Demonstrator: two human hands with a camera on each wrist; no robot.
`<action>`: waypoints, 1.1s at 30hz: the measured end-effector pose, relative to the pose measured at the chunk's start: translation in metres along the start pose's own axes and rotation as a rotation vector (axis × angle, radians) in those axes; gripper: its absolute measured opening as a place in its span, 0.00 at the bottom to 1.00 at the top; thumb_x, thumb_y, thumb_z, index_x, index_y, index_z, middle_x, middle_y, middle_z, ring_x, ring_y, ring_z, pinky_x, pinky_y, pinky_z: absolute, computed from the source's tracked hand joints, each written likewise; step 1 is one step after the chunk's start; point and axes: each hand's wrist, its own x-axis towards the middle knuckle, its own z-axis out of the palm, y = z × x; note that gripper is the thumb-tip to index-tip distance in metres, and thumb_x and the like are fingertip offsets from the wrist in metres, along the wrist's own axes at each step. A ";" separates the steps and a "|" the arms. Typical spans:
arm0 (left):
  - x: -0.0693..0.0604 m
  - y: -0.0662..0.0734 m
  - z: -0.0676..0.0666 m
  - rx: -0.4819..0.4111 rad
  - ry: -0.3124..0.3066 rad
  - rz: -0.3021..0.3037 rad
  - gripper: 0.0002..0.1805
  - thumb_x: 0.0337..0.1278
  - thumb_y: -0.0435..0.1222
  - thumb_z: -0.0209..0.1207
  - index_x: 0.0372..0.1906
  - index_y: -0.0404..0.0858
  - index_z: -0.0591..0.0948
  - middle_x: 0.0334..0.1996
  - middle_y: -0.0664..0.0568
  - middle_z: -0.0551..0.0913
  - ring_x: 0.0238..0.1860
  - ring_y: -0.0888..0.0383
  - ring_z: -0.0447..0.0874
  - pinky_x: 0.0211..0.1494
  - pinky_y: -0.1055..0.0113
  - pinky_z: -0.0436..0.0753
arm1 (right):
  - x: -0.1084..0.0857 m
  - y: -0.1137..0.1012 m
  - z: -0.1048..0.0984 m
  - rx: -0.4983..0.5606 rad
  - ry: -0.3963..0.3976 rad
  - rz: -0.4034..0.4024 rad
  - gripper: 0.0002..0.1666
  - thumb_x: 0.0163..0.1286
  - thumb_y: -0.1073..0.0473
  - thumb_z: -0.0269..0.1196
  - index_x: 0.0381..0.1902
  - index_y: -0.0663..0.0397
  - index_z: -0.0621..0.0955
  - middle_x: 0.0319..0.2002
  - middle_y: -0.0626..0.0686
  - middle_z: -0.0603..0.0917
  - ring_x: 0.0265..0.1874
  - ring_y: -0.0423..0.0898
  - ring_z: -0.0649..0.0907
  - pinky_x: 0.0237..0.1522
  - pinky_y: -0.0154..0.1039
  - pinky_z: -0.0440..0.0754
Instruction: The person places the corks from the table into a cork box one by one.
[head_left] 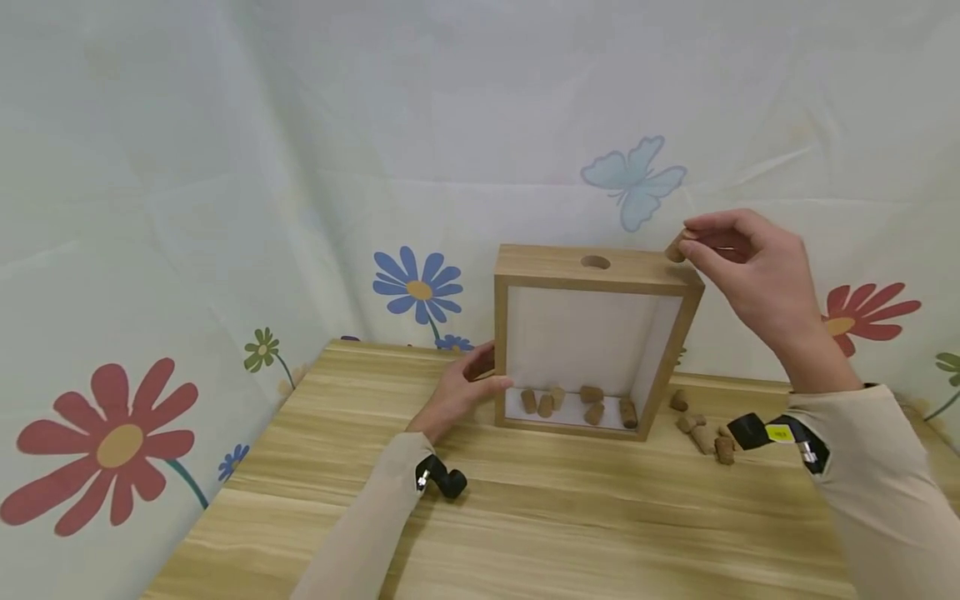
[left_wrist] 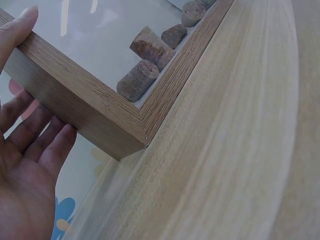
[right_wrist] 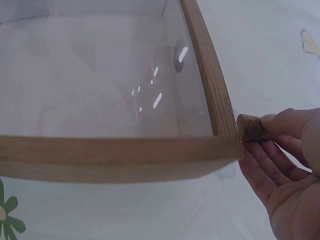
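The right grip (head_left: 761, 275) pinches a cork (head_left: 677, 247) by the upper right corner of the wooden box (head_left: 592, 286). The step in hand seems to be bringing it to the hole (head_left: 596, 262), left of that grip; the next move likely calls for lining it up there. The left grip (head_left: 459, 392) holds the box's side. Loose corks (head_left: 702, 437) lie below the right grip on the wood-grain table (head_left: 540, 517); behind both grips hangs a flowered sheet (head_left: 465, 125).
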 end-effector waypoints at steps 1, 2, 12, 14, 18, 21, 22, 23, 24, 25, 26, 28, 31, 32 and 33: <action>0.000 0.000 0.000 0.000 0.000 -0.002 0.46 0.63 0.47 0.75 0.81 0.40 0.67 0.71 0.44 0.77 0.72 0.47 0.74 0.73 0.53 0.75 | 0.001 -0.002 0.003 0.003 -0.009 -0.008 0.18 0.74 0.64 0.71 0.59 0.63 0.85 0.42 0.29 0.86 0.43 0.27 0.84 0.50 0.19 0.79; 0.000 0.000 -0.001 0.000 0.000 -0.004 0.46 0.63 0.46 0.74 0.81 0.40 0.67 0.71 0.44 0.77 0.72 0.47 0.74 0.73 0.53 0.75 | 0.002 -0.003 0.006 0.000 -0.020 -0.014 0.18 0.74 0.64 0.71 0.59 0.63 0.85 0.42 0.30 0.86 0.43 0.27 0.84 0.50 0.19 0.79; -0.001 0.002 0.000 0.004 0.002 0.005 0.44 0.63 0.44 0.75 0.81 0.40 0.68 0.71 0.43 0.77 0.72 0.47 0.75 0.73 0.53 0.75 | 0.013 -0.017 0.031 0.038 -0.119 -0.064 0.18 0.73 0.66 0.72 0.58 0.63 0.86 0.46 0.52 0.90 0.42 0.28 0.85 0.50 0.22 0.80; -0.001 0.002 0.000 0.004 0.001 0.007 0.45 0.63 0.45 0.75 0.81 0.40 0.68 0.71 0.44 0.77 0.72 0.47 0.75 0.73 0.54 0.75 | 0.015 -0.020 0.036 0.035 -0.134 -0.076 0.18 0.73 0.66 0.71 0.58 0.63 0.85 0.48 0.58 0.89 0.41 0.28 0.85 0.49 0.22 0.80; -0.001 0.002 0.000 0.003 -0.002 0.007 0.46 0.62 0.47 0.75 0.80 0.39 0.68 0.71 0.43 0.77 0.72 0.47 0.75 0.73 0.54 0.75 | 0.017 -0.023 0.046 0.031 -0.157 -0.087 0.17 0.72 0.67 0.71 0.57 0.65 0.85 0.49 0.63 0.89 0.40 0.28 0.84 0.47 0.22 0.80; -0.001 0.001 0.000 0.001 -0.001 0.006 0.45 0.63 0.46 0.75 0.80 0.39 0.68 0.71 0.43 0.77 0.72 0.47 0.75 0.73 0.54 0.75 | 0.019 -0.024 0.053 0.013 -0.179 -0.088 0.17 0.73 0.66 0.71 0.57 0.66 0.85 0.49 0.62 0.88 0.41 0.34 0.85 0.46 0.21 0.79; -0.001 0.001 0.000 0.000 0.000 0.005 0.45 0.63 0.45 0.75 0.80 0.39 0.68 0.71 0.43 0.77 0.72 0.47 0.75 0.73 0.54 0.75 | 0.019 -0.023 0.055 0.006 -0.189 -0.088 0.17 0.73 0.66 0.71 0.57 0.66 0.84 0.49 0.62 0.88 0.43 0.37 0.86 0.46 0.21 0.79; -0.001 0.002 0.000 -0.001 0.001 0.005 0.45 0.63 0.45 0.75 0.80 0.39 0.68 0.71 0.43 0.77 0.72 0.47 0.75 0.73 0.54 0.75 | 0.019 -0.023 0.057 -0.003 -0.197 -0.087 0.17 0.74 0.65 0.71 0.57 0.66 0.84 0.49 0.62 0.88 0.43 0.41 0.87 0.46 0.21 0.79; -0.001 0.001 0.000 -0.005 -0.001 0.006 0.45 0.63 0.44 0.75 0.80 0.39 0.68 0.71 0.43 0.77 0.72 0.46 0.75 0.73 0.54 0.75 | 0.019 -0.023 0.058 -0.011 -0.205 -0.085 0.17 0.74 0.65 0.71 0.57 0.65 0.84 0.50 0.62 0.88 0.44 0.45 0.87 0.45 0.21 0.78; -0.001 0.001 0.000 -0.007 -0.003 0.007 0.45 0.63 0.44 0.75 0.80 0.39 0.68 0.71 0.43 0.77 0.72 0.46 0.74 0.73 0.54 0.75 | 0.019 -0.023 0.059 -0.018 -0.209 -0.083 0.16 0.74 0.65 0.70 0.57 0.65 0.84 0.50 0.62 0.88 0.45 0.48 0.88 0.45 0.21 0.78; -0.001 0.002 0.001 -0.010 -0.004 0.007 0.45 0.63 0.44 0.75 0.80 0.39 0.68 0.71 0.43 0.77 0.72 0.46 0.74 0.73 0.54 0.75 | 0.019 -0.023 0.060 -0.023 -0.212 -0.082 0.16 0.74 0.65 0.70 0.57 0.65 0.84 0.50 0.62 0.88 0.46 0.51 0.88 0.45 0.21 0.78; -0.001 0.002 0.001 -0.014 -0.007 0.009 0.45 0.63 0.44 0.75 0.81 0.39 0.68 0.71 0.43 0.77 0.72 0.46 0.74 0.74 0.54 0.75 | 0.019 -0.023 0.061 -0.031 -0.214 -0.085 0.16 0.74 0.65 0.70 0.56 0.65 0.84 0.50 0.62 0.88 0.46 0.54 0.88 0.44 0.21 0.77; 0.000 0.003 0.002 -0.015 -0.006 0.010 0.45 0.63 0.45 0.75 0.80 0.39 0.68 0.71 0.44 0.77 0.72 0.47 0.74 0.73 0.55 0.75 | 0.019 -0.024 0.061 -0.042 -0.217 -0.111 0.14 0.73 0.67 0.70 0.54 0.66 0.85 0.49 0.62 0.88 0.46 0.55 0.88 0.44 0.21 0.77; 0.000 0.003 0.002 -0.015 -0.004 0.009 0.45 0.62 0.45 0.75 0.80 0.39 0.69 0.71 0.44 0.77 0.72 0.47 0.74 0.73 0.55 0.75 | 0.018 -0.024 0.062 -0.045 -0.221 -0.127 0.14 0.73 0.67 0.70 0.54 0.66 0.85 0.49 0.62 0.88 0.45 0.55 0.88 0.44 0.21 0.77; 0.000 0.003 0.002 -0.016 -0.003 0.009 0.45 0.62 0.45 0.76 0.80 0.39 0.69 0.71 0.44 0.77 0.72 0.47 0.74 0.73 0.55 0.75 | 0.018 -0.024 0.062 -0.047 -0.224 -0.143 0.13 0.73 0.68 0.70 0.53 0.66 0.85 0.48 0.62 0.88 0.45 0.55 0.88 0.44 0.21 0.77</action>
